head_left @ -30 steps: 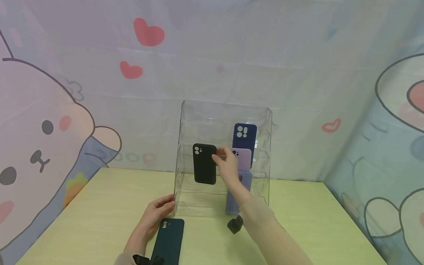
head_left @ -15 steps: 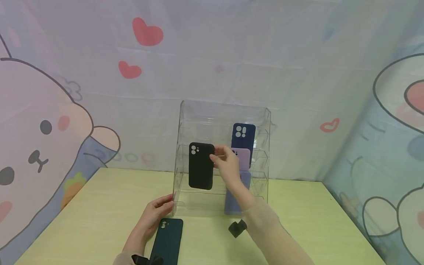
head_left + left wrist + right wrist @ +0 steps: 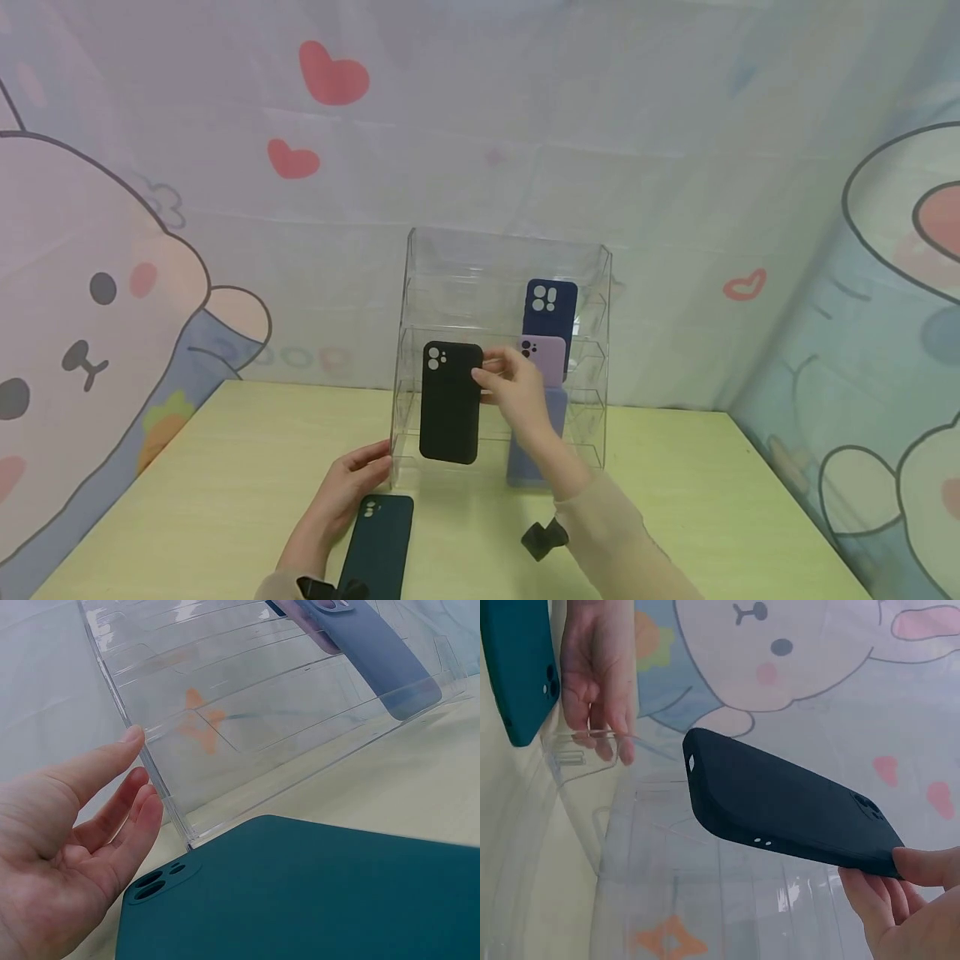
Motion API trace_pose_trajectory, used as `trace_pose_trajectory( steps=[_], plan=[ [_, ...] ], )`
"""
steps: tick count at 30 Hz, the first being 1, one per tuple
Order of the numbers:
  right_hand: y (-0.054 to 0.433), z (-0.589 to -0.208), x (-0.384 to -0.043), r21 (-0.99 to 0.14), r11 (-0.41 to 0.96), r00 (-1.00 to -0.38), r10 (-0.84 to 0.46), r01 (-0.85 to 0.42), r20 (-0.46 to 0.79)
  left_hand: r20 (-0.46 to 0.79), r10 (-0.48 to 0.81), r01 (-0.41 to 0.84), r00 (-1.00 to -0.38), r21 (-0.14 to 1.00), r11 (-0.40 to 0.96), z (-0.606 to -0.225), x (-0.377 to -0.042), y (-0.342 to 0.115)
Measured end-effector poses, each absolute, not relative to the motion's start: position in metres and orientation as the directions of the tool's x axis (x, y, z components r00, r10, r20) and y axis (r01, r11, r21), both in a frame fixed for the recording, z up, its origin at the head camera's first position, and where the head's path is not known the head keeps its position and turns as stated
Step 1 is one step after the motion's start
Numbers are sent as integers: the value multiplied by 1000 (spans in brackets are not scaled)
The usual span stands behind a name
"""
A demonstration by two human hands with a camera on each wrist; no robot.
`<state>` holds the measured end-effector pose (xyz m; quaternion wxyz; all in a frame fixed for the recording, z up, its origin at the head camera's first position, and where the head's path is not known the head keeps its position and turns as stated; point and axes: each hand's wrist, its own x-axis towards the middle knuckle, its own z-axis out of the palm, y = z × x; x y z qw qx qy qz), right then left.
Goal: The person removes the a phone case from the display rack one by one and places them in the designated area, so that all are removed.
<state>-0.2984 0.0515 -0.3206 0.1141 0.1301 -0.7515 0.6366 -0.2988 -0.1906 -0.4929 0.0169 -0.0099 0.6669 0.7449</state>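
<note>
My right hand [image 3: 517, 392] pinches a black phone case [image 3: 450, 404] by its upper right edge, thumb on the camera-hole face and fingers behind. The case hangs upright in front of the lower left part of a clear tiered rack [image 3: 465, 475]. In the right wrist view the black case [image 3: 780, 795] shows its port cutout and side holes. My left hand [image 3: 75, 840] rests its thumb and fingertips against the rack's left side edge. A dark teal phone case [image 3: 377, 542] stands in front of the rack, next to the left wrist, its camera holes at the top.
On the rack's right side, a navy phone case [image 3: 550, 304], a lilac case [image 3: 553, 358] and a periwinkle case [image 3: 528, 462] stand one below another. The pale yellow table [image 3: 675, 500] reaches back to a cartoon-printed cloth [image 3: 480, 125].
My right hand has brought the black case lower, slightly left and closer to me. The left hand has stayed at the rack's side, and the teal case has not moved.
</note>
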Motion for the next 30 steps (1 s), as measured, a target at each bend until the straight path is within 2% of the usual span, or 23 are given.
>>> trace_pose_trajectory(
  steps=[18,30],
  plan=[
    [62,-364,-292,-995,48,-992,-92,-86,81,-45,21,-47,-999,993,-109,-492,-297,-191],
    [70,-393,-287,-1000,15,-989,-149,-13,11,-41,23,-43,-999,994,-104,-494,-299,-192]
  ],
)
